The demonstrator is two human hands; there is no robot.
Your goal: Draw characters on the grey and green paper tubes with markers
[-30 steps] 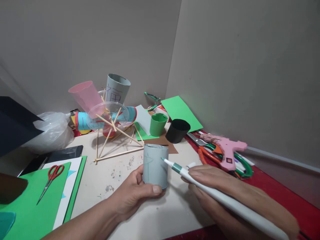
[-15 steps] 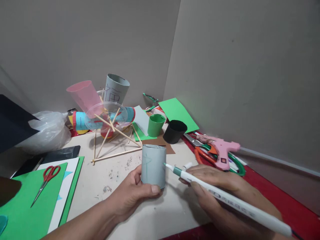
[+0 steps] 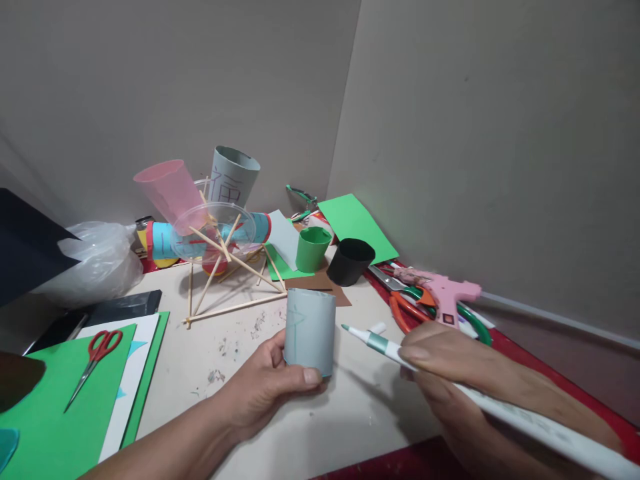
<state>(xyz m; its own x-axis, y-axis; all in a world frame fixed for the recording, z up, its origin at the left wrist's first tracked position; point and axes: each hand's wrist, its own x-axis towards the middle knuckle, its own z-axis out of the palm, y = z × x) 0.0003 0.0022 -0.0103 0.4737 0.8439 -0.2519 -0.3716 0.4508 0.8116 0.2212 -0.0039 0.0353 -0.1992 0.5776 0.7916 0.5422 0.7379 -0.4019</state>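
Note:
Upright in my left hand (image 3: pixel 273 383) is a grey-blue paper cylinder (image 3: pixel 313 333), with my thumb across its lower front. Green pen strokes mark the left part of its face. My right hand (image 3: pixel 465 373) grips a white marker pen (image 3: pixel 500 407) with a green band. The pen's green tip points at the cylinder's right side, a short gap away from it. A white cap (image 3: pixel 377 329) shows just behind the pen. Beyond the cylinder stands a wheel model of wooden sticks (image 3: pixel 235 260), carrying pink (image 3: pixel 173 193), grey (image 3: pixel 233 177) and blue paper cylinders.
Green (image 3: pixel 313 250) and black (image 3: pixel 351 261) paper cylinders stand at the back. On the right lie a pink glue gun (image 3: pixel 445 290) and orange-handled scissors (image 3: pixel 400 313). Red scissors (image 3: pixel 94 363) rest on green sheets (image 3: pixel 60 427) at left, near a plastic bag (image 3: pixel 95 260).
My right hand has drawn the marker pen back to the right, so its tip has come away from the cylinder's edge. The cylinder has shifted slightly right in view, still in my left hand.

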